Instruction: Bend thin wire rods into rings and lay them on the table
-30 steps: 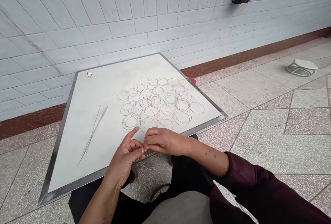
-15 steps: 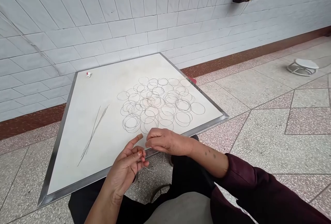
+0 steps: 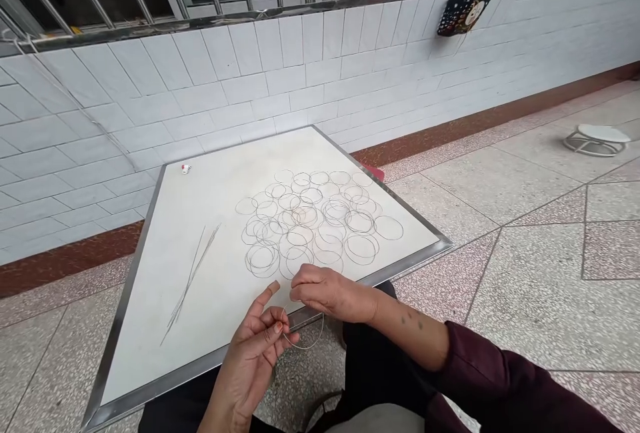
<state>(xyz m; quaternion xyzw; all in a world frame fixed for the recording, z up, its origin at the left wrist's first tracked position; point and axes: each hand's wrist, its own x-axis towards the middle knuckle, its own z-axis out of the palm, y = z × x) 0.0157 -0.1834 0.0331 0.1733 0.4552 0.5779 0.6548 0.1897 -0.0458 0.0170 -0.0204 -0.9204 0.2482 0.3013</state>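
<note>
A thin wire ring [image 3: 306,347] hangs between my two hands just beyond the near table edge. My left hand [image 3: 263,333] pinches its left side between thumb and fingers, with the index finger stretched out. On the ring's right side, my right hand [image 3: 325,291] is closed with the fingertips pressed together; the exact grip is hidden. Many overlapping wire rings [image 3: 360,221] lie spread over the white table [image 3: 240,173] past my hands. Several straight wires [image 3: 187,284] lie in a loose bundle on the table's left part.
A small white-and-red object [image 3: 186,169] sits at the table's far left corner. Behind stands a white tiled wall [image 3: 240,93] with a barred window and a hanging dark bag [image 3: 463,15]. A low white stool [image 3: 597,139] stands on the floor at right.
The camera view has tilted upward, showing more of the window. The wire's curve between my hands now looks wider and rounder. Both hands keep their grips.
</note>
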